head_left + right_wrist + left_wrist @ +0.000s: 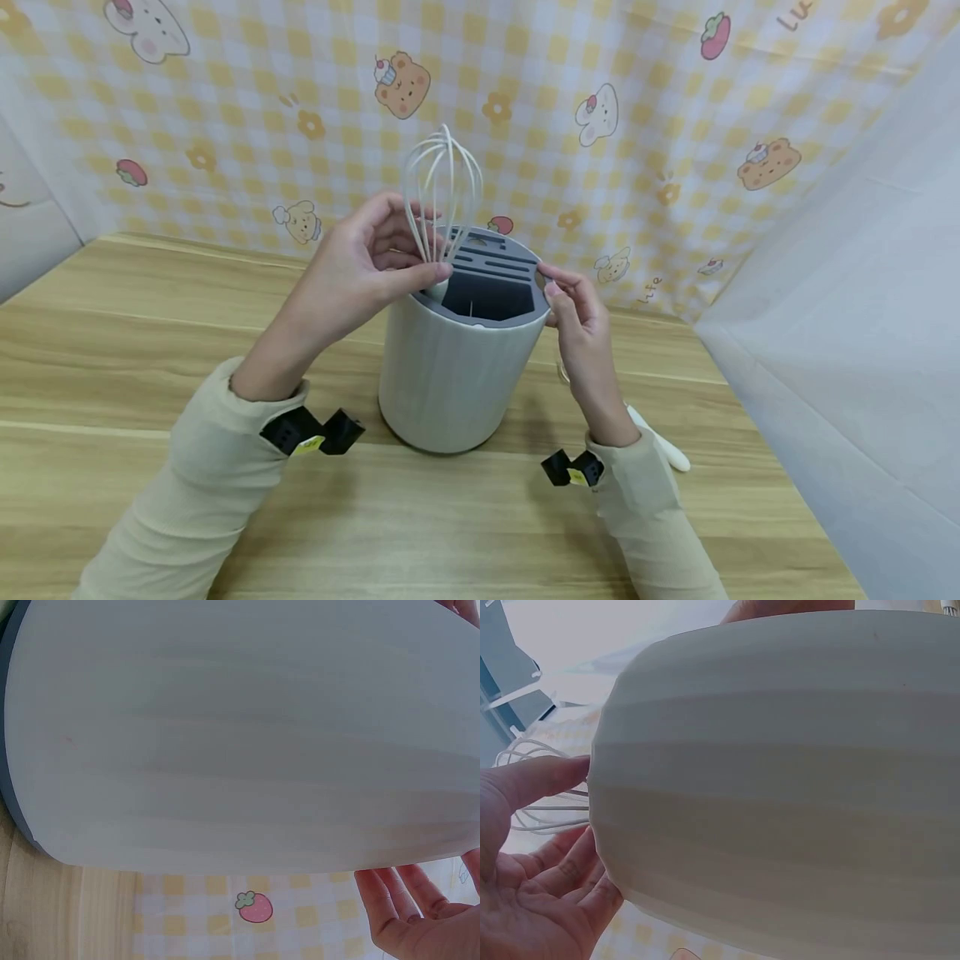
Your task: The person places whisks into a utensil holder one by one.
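A whisk (437, 291) with pale wire loops stands upright in the utensil holder (453, 375), its handle mostly hidden inside. My left hand (352, 271) holds the whisk low, the thumb on the near side and the fingers behind the wires. The holder is a white ribbed cylinder with a grey slotted lid (491, 265) and a large dark opening at the front. At the lid's right edge, my right hand (581, 325) grips the rim between thumb and fingers. In the left wrist view the holder's wall (780, 780) hides most of the scene.
Behind my right forearm a white-handled utensil (663, 442) lies on the wooden table (420, 533), partly covered by the arm. A yellow checked cloth (510, 158) hangs close behind the holder. White panels (847, 292) border the right side.
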Demonstrator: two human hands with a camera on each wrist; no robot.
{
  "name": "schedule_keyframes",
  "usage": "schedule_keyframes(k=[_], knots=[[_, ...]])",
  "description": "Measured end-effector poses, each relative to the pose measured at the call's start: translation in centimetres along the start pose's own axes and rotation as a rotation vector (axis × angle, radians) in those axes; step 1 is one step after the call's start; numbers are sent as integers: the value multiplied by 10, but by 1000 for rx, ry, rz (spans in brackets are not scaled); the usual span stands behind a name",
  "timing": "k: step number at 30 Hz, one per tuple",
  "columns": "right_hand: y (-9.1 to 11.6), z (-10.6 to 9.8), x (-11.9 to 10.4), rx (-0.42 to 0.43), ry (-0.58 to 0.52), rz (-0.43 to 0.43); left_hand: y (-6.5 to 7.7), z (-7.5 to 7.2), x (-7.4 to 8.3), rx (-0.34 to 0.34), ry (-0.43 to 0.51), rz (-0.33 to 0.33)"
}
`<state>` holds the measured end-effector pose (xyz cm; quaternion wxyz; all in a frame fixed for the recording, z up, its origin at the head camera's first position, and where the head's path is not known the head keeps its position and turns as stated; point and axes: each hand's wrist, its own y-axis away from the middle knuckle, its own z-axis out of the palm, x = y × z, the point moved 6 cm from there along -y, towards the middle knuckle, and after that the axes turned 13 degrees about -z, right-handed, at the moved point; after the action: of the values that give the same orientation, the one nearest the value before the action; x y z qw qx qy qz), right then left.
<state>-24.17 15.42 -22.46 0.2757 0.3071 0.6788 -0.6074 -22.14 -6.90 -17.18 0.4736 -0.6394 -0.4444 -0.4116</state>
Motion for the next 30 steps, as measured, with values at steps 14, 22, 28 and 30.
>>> schedule_keyframes(k=[14, 22, 28, 30], knots=[[1, -1, 2, -8, 11, 12, 2, 3, 5, -20, 2, 67], [1, -1, 1, -14, 9, 10, 6, 8, 11, -19, -67, 184], [1, -1, 1, -10, 11, 15, 10, 11, 13, 18, -199, 285], [0, 0, 1, -5, 7, 16, 11, 11, 13, 31, -241, 298]])
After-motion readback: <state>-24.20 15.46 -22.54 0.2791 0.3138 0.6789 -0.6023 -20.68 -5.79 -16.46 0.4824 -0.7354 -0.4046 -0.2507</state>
